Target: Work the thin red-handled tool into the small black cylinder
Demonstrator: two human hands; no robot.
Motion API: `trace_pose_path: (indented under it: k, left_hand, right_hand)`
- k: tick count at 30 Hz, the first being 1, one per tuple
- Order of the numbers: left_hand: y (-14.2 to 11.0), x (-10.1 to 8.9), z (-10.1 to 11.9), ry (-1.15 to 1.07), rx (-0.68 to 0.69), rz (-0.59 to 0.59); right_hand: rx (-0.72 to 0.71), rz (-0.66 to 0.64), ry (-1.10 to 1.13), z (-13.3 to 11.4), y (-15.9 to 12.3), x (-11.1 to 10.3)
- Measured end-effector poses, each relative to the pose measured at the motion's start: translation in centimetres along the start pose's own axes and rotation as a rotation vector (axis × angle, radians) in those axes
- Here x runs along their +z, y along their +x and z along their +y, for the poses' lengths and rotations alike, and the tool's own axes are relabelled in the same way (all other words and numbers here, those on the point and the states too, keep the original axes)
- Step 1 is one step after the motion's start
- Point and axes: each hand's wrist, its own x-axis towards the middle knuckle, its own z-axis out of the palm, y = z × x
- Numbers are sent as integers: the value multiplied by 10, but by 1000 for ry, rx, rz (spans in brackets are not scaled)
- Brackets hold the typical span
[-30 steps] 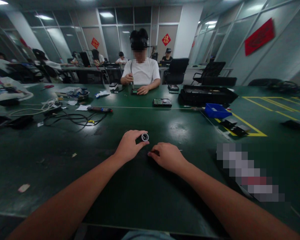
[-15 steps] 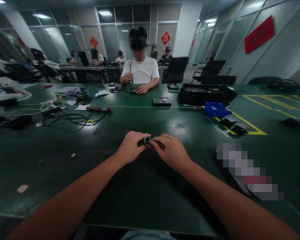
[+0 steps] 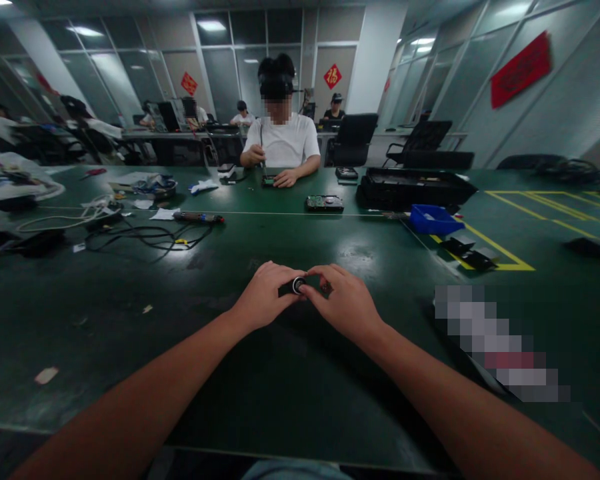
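Note:
A small black cylinder with a silver ring (image 3: 296, 286) around its round end is held just above the green table, that end turned toward me. My left hand (image 3: 263, 295) grips it from the left between thumb and fingers. From the right, my right hand (image 3: 344, 297) meets it, thumb pressed on the ringed end and index finger at its upper edge. The other fingers of that hand are curled in; whether something tiny is tucked in them I cannot make out.
Across the green table (image 3: 240, 413) a person in a white shirt (image 3: 280, 141) works on a small device. A circuit-board drive (image 3: 324, 203), a blue tray (image 3: 434, 219), a black housing (image 3: 414, 189), and a corded tool (image 3: 199, 218) lie around. A blurred packet (image 3: 495, 347) is at right.
My right thumb has moved onto the ringed end, and the index finger has reached to its top edge. The cylinder has turned slightly and shifted a little right.

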Motion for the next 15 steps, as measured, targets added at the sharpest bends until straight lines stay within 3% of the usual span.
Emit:
trace_pose_path:
  k: [8, 15]
  left_hand:
    - [-2, 1, 1, 50, 23, -61]
    - [0, -1, -1, -11, -53, 59]
  right_hand:
    - [58, -4, 15, 3, 3, -1]
    - [-10, 81, 192, -6, -2, -12]
